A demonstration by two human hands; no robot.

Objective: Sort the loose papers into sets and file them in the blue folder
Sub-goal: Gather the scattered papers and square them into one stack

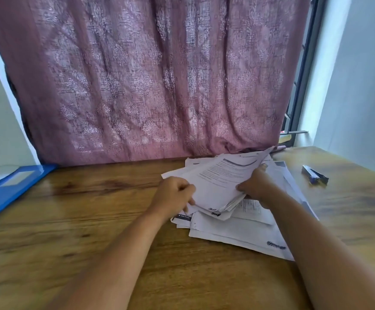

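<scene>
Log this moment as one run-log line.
stage: sorting | left hand: grips sheaf | right hand: grips sheaf | blue folder: closed, far left

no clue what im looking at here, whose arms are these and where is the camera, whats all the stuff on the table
There is no machine here. A person wears a camera on their head, so this single picture looks forward and down at their own bare arms. The left hand and right hand both grip a sheaf of printed white sheets, lifted off a messy pile of loose white papers. The pile lies on a brown wooden table. A blue plastic folder lies at the table's far left edge, and a small metal stapler to the right of the pile. A pink patterned curtain hangs behind.
</scene>
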